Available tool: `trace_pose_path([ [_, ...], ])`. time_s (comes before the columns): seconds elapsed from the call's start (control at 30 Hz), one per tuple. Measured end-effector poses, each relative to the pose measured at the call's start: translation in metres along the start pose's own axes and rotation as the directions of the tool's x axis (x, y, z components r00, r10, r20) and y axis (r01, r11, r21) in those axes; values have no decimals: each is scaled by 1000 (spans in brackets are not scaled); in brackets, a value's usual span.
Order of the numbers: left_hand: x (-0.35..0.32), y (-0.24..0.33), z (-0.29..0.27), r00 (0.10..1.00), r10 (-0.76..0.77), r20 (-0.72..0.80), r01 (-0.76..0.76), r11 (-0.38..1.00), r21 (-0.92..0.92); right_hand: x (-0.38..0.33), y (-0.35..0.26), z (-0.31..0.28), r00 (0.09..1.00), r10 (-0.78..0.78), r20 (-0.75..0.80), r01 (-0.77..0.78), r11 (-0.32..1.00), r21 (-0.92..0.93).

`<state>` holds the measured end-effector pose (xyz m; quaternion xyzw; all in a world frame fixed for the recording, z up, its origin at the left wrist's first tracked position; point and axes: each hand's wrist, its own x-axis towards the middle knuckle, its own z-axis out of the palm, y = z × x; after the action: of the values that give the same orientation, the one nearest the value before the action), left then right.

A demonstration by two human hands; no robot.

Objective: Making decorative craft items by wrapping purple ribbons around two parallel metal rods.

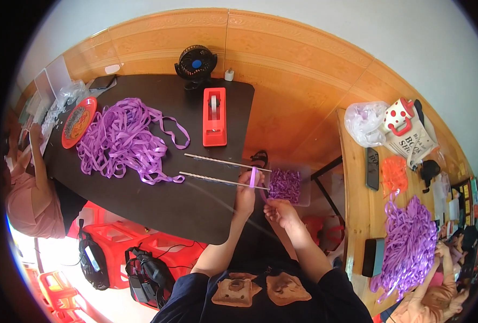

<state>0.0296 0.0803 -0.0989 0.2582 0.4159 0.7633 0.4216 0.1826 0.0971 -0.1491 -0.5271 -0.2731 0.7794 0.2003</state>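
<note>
Two thin pale rods [217, 160] lie side by side, their right ends reaching past the edge of the dark table. A band of purple ribbon [253, 176] wraps across both rods near those ends. My left hand [244, 195] is closed at the lower rod, its fingertips on the ribbon; part of its grip is hidden. My right hand [282, 213], just right of and nearer than the left, pinches the ribbon's tail hanging below the rods. Beyond my right hand, a clear bin [303, 200] holds many small purple ribbon pieces.
On the dark table [196, 210] lie a heap of purple ribbon [123, 140], a red tape dispenser [215, 118], a black fan [196, 65] and a red plate [92, 107]. A wooden table [355, 215] at right bears more ribbon [409, 247]. People sit at both sides. Red stools [109, 242] stand at left.
</note>
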Motion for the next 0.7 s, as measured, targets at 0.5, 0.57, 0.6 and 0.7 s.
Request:
trace_pose_path([
  [0.5,-9,4,0,992,-124,4,124,989,-78,-11,14,47,467,-881,75,843,419,-336],
  [0.57,-9,5,-3,990,-143,2,143,987,-70,-18,24,49,493,-868,60,834,452,-317],
  [0.6,-8,4,-4,991,-135,1,135,990,-50,-24,28,50,508,-860,32,822,474,-315],
  [0.7,-7,2,-8,991,-135,-1,135,990,-28,-38,43,45,502,-860,92,801,423,-424],
])
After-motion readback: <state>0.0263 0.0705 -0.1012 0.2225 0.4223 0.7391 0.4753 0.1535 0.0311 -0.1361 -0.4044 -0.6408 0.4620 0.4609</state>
